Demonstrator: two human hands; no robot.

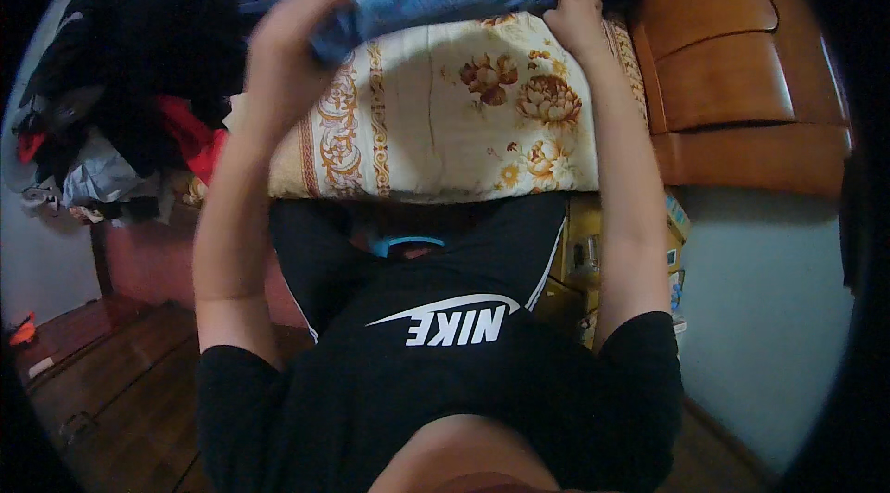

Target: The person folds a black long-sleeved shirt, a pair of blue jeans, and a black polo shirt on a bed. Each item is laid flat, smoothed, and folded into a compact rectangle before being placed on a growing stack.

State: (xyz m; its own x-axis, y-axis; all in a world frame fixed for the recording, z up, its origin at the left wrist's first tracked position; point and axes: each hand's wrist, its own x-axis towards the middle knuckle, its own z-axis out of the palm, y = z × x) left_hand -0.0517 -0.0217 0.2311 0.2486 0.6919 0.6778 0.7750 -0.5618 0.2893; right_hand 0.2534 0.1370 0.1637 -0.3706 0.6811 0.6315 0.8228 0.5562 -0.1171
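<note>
Lying on the dark floor, left of the bed (pixel 431 155) and lower: a small orange thing (pixel 23 330), too blurred to name. Above it, at the bed's left side, clothes (pixel 139 39) in a loose heap, mostly black, some grey and pale; red cloth (pixel 190 136) pokes out on the side toward the bed's middle. Left hand (pixel 298 34) over the left part of the bed, blurred, closed around one end of the denim (pixel 445 4); fingers mostly hidden. Denim, blue, runs bunched lengthwise between both hands above the bed's floral cover, bowed slightly upward at its middle. Trousers (pixel 320 257), black with white side stripes, against the bed's near edge. Right hand (pixel 573 6) over the bed's right part, thumb and fingers pinching the other denim end. Headboard (pixel 728 67), brown and padded, at the bed's right end.
</note>
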